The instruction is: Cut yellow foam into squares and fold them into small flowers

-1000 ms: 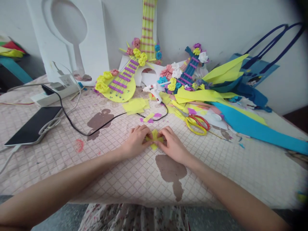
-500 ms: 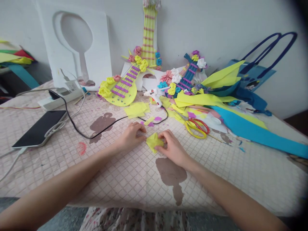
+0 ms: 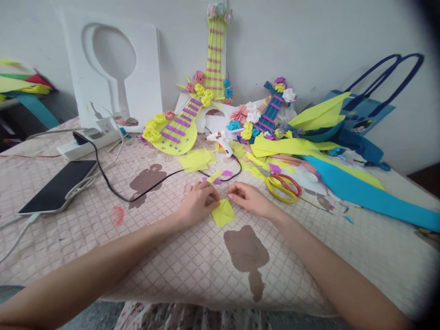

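A small yellow paper square (image 3: 223,214) with creases lies between my hands over the quilted tablecloth (image 3: 192,266). My left hand (image 3: 200,202) has its fingers closed on the paper's upper left edge. My right hand (image 3: 250,200) is just to the right of the paper, apart from it, thumb and forefinger curled toward each other; whether anything tiny is between them is too small to tell. Beyond the hands are a yellow strip (image 3: 214,176) and a stack of yellow paper squares (image 3: 195,160).
A white glue gun (image 3: 222,142) with a black cord sits behind the hands. Scissors (image 3: 282,187) lie to the right near blue crepe paper (image 3: 364,195). At left are a phone (image 3: 58,187) and power strip (image 3: 87,142). Decorated paper instruments (image 3: 180,126) stand behind.
My left hand has moved right onto the yellow paper. My right hand has let go of it and moved slightly up and right. The paper now lies flatter.
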The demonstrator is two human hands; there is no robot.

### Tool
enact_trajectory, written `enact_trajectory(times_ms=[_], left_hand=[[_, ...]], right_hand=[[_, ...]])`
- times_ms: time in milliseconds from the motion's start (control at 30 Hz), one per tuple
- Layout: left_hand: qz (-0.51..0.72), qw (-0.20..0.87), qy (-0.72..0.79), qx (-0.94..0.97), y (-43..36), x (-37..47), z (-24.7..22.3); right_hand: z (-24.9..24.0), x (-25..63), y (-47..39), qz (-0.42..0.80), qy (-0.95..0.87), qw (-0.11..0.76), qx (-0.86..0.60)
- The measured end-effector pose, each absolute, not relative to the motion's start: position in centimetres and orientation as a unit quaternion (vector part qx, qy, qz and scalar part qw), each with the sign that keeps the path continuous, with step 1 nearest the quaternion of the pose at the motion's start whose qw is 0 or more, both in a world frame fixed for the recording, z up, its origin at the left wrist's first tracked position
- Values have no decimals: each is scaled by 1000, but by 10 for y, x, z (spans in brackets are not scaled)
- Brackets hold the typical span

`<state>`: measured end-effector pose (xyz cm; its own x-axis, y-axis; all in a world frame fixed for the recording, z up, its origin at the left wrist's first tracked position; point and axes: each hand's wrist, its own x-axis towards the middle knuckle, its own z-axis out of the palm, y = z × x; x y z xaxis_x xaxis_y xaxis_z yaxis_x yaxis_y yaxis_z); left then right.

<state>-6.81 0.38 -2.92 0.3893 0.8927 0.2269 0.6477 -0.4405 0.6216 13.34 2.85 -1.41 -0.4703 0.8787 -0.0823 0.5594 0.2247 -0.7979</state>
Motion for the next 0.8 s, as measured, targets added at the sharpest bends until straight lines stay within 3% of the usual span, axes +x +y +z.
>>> enact_trajectory(times_ms=[233,333,500,800], left_hand=[[311,330,453,768,2,-66,-28],[356,418,436,713,1,-67,-23],[359,579,382,624,0,-73,-18],[282,619,389,621,7,-83,-19]], right_hand=[[-13,129,13,429,-763,231,-425],[-14,125,8,428,-734,291,-440],[-18,121,5,567,-561,393,-456],[-17,126,5,590,-563,366,-448]])
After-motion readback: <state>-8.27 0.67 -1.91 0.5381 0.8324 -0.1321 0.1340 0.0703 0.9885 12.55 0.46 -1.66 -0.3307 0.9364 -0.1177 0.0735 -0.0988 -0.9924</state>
